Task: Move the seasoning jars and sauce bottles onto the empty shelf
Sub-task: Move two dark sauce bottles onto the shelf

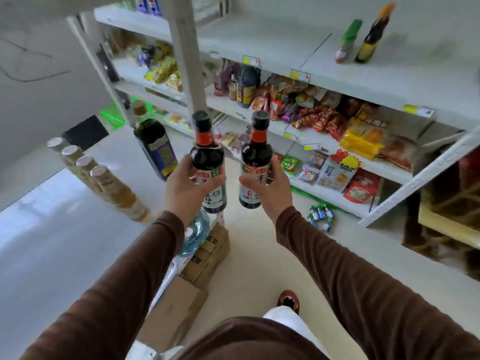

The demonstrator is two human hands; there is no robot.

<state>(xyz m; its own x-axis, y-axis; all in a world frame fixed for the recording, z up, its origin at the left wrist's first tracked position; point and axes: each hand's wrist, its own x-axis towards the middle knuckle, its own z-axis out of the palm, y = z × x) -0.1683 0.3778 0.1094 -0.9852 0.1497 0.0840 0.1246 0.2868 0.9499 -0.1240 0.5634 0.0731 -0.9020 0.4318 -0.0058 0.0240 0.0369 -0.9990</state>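
My left hand grips a dark sauce bottle with a red neck band and black cap. My right hand grips a matching dark sauce bottle. Both bottles are upright in the air in front of the shelving. On the white table at left stand a row of several seasoning jars with silver lids and a large dark bottle with a blue label. The upper shelf is mostly bare, holding a green-capped bottle and a yellow-capped dark bottle at right.
Lower shelves are packed with snack packets and another dark bottle. A white upright post rises between the shelf units. Cardboard boxes and a water jug sit under the table. Small vials lie on the floor.
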